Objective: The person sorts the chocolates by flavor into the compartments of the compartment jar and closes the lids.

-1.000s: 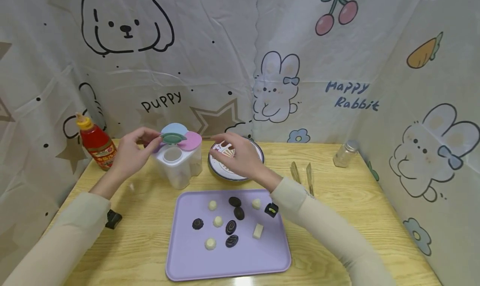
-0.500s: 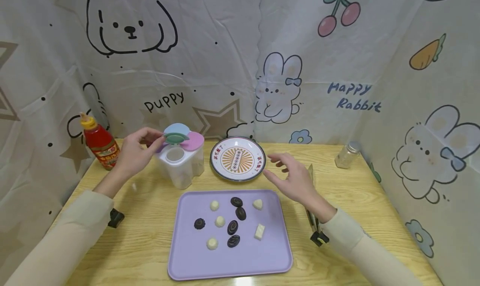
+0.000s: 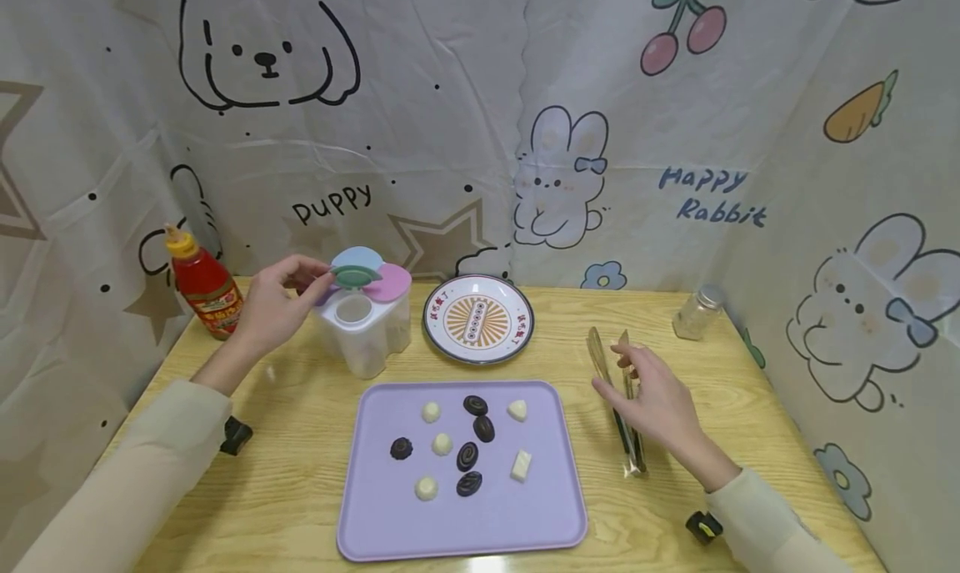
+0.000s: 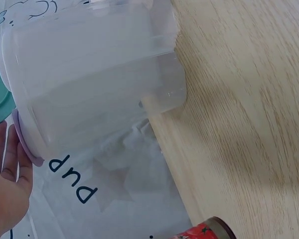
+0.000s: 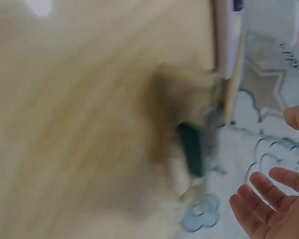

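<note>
My left hand (image 3: pixel 273 302) pinches the edge of a raised green flap lid (image 3: pixel 356 276) on a clear, multi-part seasoning box (image 3: pixel 363 348). The round opening (image 3: pixel 353 309) below that lid is uncovered, while blue (image 3: pixel 357 258) and pink (image 3: pixel 391 283) lids lie flat behind it. In the left wrist view, fingertips (image 4: pixel 0 132) meet the green lid's rim. My right hand (image 3: pixel 660 402) is over a pair of tongs (image 3: pixel 597 349) lying on the table, its fingers spread and holding nothing. The right wrist view shows the tongs (image 5: pixel 192 149) blurred beside the hand.
A lilac tray (image 3: pixel 375 523) in front bears several dark and white chocolates (image 3: pixel 467 456). Behind it stands a patterned plate (image 3: pixel 442 344). A red sauce bottle (image 3: pixel 206 285) is at the left and a glass shaker (image 3: pixel 697 313) at the back right. Printed cloth (image 3: pixel 450 98) borders the table.
My right hand has gone from above the plate, beside the seasoning box, rightward and nearer to over the tongs. The left hand stays at the green lid, which remains raised.
</note>
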The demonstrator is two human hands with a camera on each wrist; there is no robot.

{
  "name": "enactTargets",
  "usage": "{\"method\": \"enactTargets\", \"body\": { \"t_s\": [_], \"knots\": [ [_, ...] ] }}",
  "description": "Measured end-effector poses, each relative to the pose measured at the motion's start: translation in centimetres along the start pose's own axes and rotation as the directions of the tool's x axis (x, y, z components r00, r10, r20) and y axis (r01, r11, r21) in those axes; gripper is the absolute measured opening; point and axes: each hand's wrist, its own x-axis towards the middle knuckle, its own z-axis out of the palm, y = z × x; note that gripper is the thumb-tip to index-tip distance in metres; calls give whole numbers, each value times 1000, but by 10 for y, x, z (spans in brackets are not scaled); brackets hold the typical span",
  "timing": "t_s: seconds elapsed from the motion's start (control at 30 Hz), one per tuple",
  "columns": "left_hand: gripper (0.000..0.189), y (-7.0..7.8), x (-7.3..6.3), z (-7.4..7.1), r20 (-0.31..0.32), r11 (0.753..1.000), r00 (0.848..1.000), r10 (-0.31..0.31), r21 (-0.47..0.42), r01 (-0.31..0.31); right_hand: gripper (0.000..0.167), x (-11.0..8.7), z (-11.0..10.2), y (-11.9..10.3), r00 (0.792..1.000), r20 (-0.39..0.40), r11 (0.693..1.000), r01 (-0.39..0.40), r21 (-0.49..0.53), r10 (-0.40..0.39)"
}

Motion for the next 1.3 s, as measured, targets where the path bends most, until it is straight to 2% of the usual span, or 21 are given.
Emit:
{"method": "enactTargets", "body": {
  "t_s": [0.27, 0.57, 1.17, 1.3],
  "knots": [
    [25, -3, 0, 2, -7, 1000, 1000, 13, 7, -13, 79, -14, 5, 31, 996, 76, 995, -48, -89, 55],
    [24, -4, 0, 2, -10, 1000, 1000, 20, 2, -20, 87, -17, 9, 43, 983, 162, 988, -58, -146, 82],
    [23, -4, -1, 2, -10, 1000, 1000, 25, 0, -25, 59, -4, 8, 69, 968, 218, 987, -93, -132, 120],
    [23, -4, -1, 2, -10, 1000, 1000, 29, -4, -29, 52, -3, 6, 73, 972, 206, 989, -84, -121, 108]
  ]
}}
